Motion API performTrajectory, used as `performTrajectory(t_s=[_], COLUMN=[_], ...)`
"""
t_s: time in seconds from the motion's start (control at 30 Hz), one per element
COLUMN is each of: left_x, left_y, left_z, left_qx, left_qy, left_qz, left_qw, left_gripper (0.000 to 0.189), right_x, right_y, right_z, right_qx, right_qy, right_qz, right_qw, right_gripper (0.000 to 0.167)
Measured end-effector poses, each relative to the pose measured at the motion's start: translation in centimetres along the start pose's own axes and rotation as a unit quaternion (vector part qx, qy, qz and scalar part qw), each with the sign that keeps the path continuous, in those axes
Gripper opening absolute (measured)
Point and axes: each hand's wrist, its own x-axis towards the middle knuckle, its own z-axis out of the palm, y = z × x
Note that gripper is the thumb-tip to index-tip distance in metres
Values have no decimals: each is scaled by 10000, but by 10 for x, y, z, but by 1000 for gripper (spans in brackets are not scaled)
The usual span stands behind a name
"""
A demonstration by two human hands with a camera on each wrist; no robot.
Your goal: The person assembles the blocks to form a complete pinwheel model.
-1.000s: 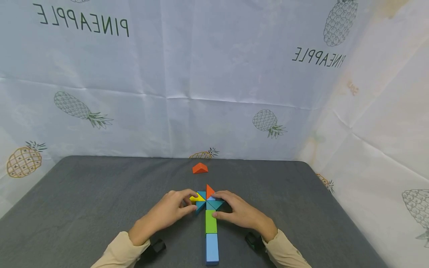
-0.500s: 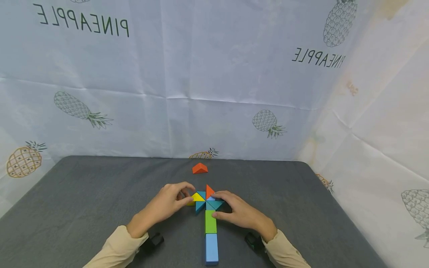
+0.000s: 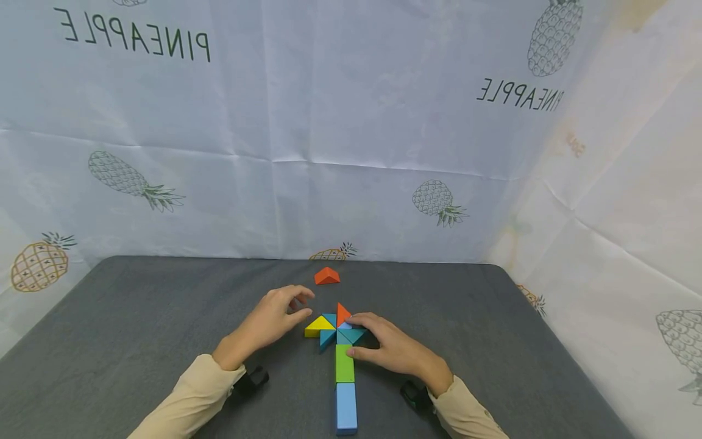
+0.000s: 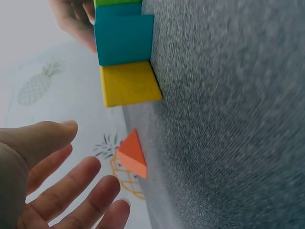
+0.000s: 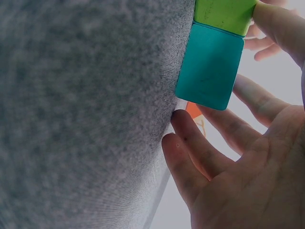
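A pinwheel of triangular blocks lies on the table: a yellow triangle (image 3: 315, 330) at the left, an orange triangle (image 3: 342, 313) on top, teal triangles (image 4: 125, 40) and a small blue one among them. Below it in line stand a green block (image 3: 345, 364) and a long blue block (image 3: 346, 410). Relaxed fingers of my left hand (image 3: 272, 314) hover left of the yellow triangle, apart from it and holding nothing. My right hand (image 3: 390, 346) spreads along the pinwheel's right side. Its thumb touches the green block; its other fingers reach past a teal triangle (image 5: 209, 67).
Another orange triangular block (image 3: 327, 276) lies by itself beyond the pinwheel, near the far edge of the grey-covered table (image 3: 164, 323). A white curtain (image 3: 351, 110) printed with pineapples hangs behind the table and along its right side.
My left hand has let go of the yellow triangle and moved up and left. That triangle now sits slightly farther left. The right hand stays where it was.
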Motion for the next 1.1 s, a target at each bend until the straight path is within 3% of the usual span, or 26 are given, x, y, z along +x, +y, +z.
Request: performTrajectory(t_s=[0.37,0.7,1.1], left_x=[16,32,50], left_y=[-6,-16,-18], left_z=[0,5,12], left_qx=[48,42,302], left_qy=[-59,-53,-360], left_qz=[-10,-315,-634], left_qw=[10000,9995,9969], left_gripper=[35,37,42], right_x=[1,1,1], right_y=[1,2,1], right_z=[0,-1,0], right_qx=[0,-44,-30], right_qy=[-7,-12,-41], right_qz=[0,-15,59], right_qw=[10000,10000,10000], right_gripper=[64,64,64])
